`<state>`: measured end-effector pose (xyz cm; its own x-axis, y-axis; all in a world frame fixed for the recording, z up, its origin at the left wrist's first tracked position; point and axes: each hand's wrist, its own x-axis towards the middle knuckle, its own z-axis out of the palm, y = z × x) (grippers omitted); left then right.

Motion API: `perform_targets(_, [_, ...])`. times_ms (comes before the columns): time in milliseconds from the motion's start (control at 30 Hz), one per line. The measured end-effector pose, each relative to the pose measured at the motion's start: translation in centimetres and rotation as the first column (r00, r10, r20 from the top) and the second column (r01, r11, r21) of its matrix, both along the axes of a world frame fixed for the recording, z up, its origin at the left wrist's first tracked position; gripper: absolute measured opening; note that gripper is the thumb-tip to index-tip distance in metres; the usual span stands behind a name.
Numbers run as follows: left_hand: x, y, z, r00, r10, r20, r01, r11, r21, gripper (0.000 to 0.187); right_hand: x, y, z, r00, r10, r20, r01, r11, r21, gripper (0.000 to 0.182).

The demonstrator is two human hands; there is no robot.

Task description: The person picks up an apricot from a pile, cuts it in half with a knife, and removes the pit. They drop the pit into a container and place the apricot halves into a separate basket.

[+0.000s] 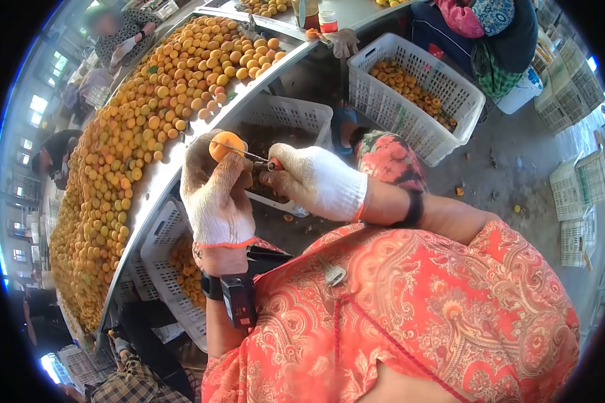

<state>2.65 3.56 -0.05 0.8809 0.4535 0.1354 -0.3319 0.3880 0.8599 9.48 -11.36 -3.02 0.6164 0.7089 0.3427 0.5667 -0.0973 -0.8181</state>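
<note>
A whole orange apricot (227,144) sits in the fingers of my gloved left hand (215,201), which is closed around it. My gloved right hand (319,178) grips a small knife (273,163) with a red handle. Its thin blade reaches left across the apricot, between my two hands. Both gloves are white knit, stained brown at the fingers. Below my hands stands a white plastic crate (316,119) with dark contents, partly hidden by them.
A metal table (173,156) heaped with apricots (124,127) curves along my left. One crate (393,107) of halved apricots stands ahead right, another (161,248) at lower left. A glove (343,41) and a red-lidded jar (328,23) lie at the table's far end. Other people sit around.
</note>
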Motion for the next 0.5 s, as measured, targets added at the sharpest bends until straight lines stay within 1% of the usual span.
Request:
perform_targets(33, [0.0, -0.3, 0.2, 0.999, 0.037, -0.002, -0.037, 0.999, -0.005, 0.033, -0.1, -0.1, -0.1, 1.0, -0.016, 0.007, 0.016, 1.0, -0.017, 0.026])
perform_targets(100, [0.1, -0.4, 0.2, 1.0, 0.027, -0.008, -0.027, 1.0, 0.01, 0.031, -0.1, -0.1, -0.1, 0.999, -0.033, 0.017, 0.033, 0.999, -0.034, 0.025])
perform_targets(167, [0.0, -0.3, -0.1, 1.0, 0.022, -0.017, -0.021, 0.999, 0.024, 0.03, -0.2, 0.0, -0.6, 0.997, -0.053, 0.061, 0.053, 0.999, 0.006, 0.026])
perform_targets(233, [0.1, 0.1, -0.9, 0.995, -0.096, -0.015, 0.093, 0.987, -0.131, 0.027, -0.2, 0.2, -1.1, 0.996, -0.07, 0.061, 0.07, 0.997, -0.012, 0.026])
perform_targets(267, [0.4, 0.1, -1.1, 0.995, -0.099, -0.014, 0.097, 0.987, -0.128, 0.027, -0.2, 0.4, -1.2, 0.994, -0.088, 0.064, 0.09, 0.996, -0.027, 0.026])
perform_targets(333, [1.3, 0.0, -1.9, 0.998, -0.057, 0.023, 0.059, 0.996, -0.074, 0.03, -0.1, 0.5, -1.2, 0.992, -0.11, 0.062, 0.111, 0.994, -0.01, 0.027])
perform_targets(367, [2.0, 0.0, -2.4, 0.999, 0.034, -0.025, -0.034, 0.999, 0.011, 0.044, -0.2, 0.6, -1.2, 0.99, -0.127, 0.059, 0.127, 0.992, 0.005, 0.028])
perform_targets(400, [2.1, -0.1, -2.4, 0.999, 0.034, -0.027, -0.033, 0.999, 0.012, 0.044, -0.2, 0.6, -1.3, 0.99, -0.128, 0.057, 0.128, 0.992, 0.006, 0.028])
perform_targets(467, [2.1, -0.2, -2.3, 0.999, -0.026, -0.036, 0.024, 0.997, -0.068, 0.046, -0.2, 0.7, -1.3, 0.976, -0.189, 0.109, 0.197, 0.978, -0.067, 0.03])
perform_targets(500, [2.1, -0.3, -2.4, 0.999, -0.026, -0.038, 0.024, 0.997, -0.069, 0.046, -0.2, 0.6, -1.2, 0.976, -0.189, 0.107, 0.197, 0.978, -0.068, 0.03])
